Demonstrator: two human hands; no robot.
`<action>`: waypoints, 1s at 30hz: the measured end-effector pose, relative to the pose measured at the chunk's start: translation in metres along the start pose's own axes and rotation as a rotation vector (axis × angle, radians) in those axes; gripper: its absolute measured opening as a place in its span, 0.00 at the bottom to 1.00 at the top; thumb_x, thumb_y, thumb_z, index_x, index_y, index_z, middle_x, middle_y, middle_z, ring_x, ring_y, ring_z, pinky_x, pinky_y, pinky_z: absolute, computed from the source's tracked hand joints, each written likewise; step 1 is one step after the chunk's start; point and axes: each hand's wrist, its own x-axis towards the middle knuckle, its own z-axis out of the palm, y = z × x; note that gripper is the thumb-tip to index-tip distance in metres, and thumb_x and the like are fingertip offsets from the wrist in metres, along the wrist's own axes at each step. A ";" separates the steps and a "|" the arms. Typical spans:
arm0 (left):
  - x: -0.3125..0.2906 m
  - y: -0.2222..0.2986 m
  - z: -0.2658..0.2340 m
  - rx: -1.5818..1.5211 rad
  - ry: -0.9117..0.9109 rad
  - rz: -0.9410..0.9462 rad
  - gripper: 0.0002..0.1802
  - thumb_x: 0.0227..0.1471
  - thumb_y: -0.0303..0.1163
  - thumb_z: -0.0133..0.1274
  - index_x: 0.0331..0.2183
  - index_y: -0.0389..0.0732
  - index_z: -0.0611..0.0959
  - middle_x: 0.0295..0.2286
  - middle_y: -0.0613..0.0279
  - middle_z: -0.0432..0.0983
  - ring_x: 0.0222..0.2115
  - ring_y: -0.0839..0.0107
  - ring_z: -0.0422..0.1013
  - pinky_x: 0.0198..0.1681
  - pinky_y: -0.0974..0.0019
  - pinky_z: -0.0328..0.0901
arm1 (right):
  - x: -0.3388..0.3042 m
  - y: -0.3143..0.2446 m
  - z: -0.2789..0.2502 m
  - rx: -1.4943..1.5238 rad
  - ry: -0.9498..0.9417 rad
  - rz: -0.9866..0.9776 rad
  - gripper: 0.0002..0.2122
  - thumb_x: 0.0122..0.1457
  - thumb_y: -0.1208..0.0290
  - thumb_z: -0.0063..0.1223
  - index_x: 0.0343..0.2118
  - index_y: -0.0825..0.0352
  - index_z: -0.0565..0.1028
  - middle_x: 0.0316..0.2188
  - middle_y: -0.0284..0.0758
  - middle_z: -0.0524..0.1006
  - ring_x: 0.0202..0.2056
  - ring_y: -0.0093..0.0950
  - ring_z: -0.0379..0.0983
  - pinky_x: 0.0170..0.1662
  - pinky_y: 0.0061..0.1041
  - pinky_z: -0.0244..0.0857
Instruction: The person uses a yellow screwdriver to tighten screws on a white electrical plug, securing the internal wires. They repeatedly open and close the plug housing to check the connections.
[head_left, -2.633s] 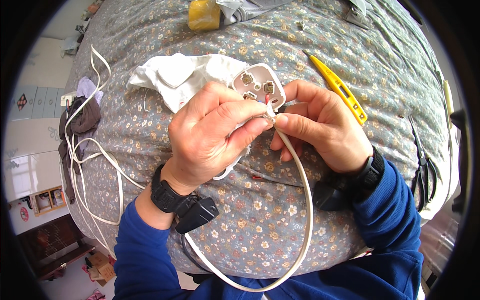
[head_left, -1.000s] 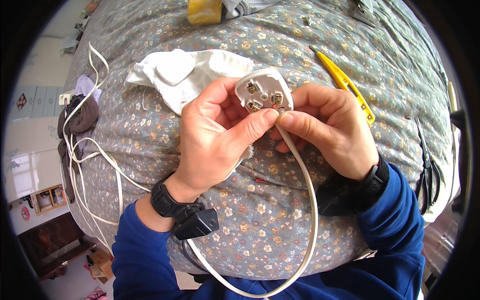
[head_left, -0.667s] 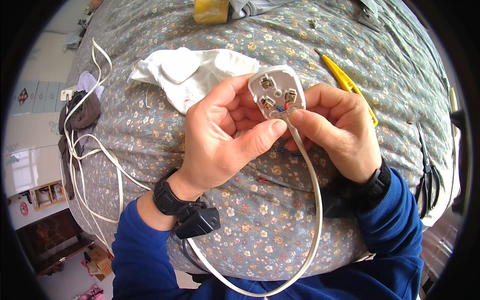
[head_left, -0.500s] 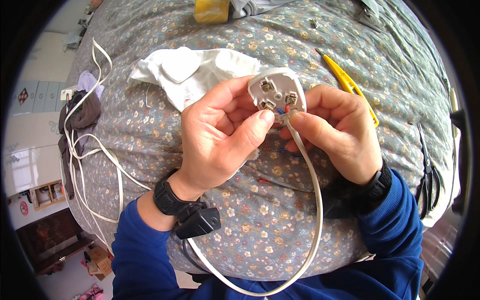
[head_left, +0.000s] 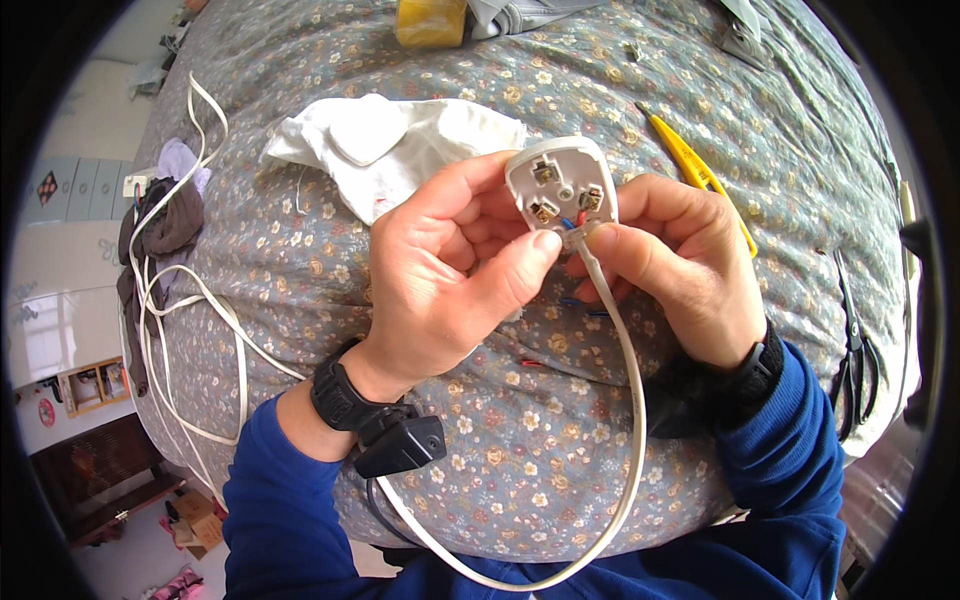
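One left hand and one right hand show, with two black wrist straps, one white plug housing, three metal terminals and two coloured wires visible inside it, one yellow tool, one pair of scissors, one white cloth and one yellow roll.

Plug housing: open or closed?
Open: the white plug housing has its inner face uncovered, showing metal terminals, a red wire and a blue wire.

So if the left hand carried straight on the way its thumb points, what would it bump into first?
Probably the lower rim of the open white plug, near the blue wire. The left hand holds that plug; whether its thumb touches the rim is unclear.
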 end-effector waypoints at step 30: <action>0.000 -0.004 -0.003 0.030 0.057 0.071 0.18 0.55 0.19 0.49 0.49 0.27 0.74 0.38 0.56 0.79 0.38 0.77 0.75 0.42 0.72 0.70 | 0.002 -0.002 -0.001 -0.012 -0.156 0.122 0.12 0.58 0.77 0.61 0.43 0.74 0.74 0.30 0.34 0.81 0.32 0.17 0.77 0.37 0.16 0.71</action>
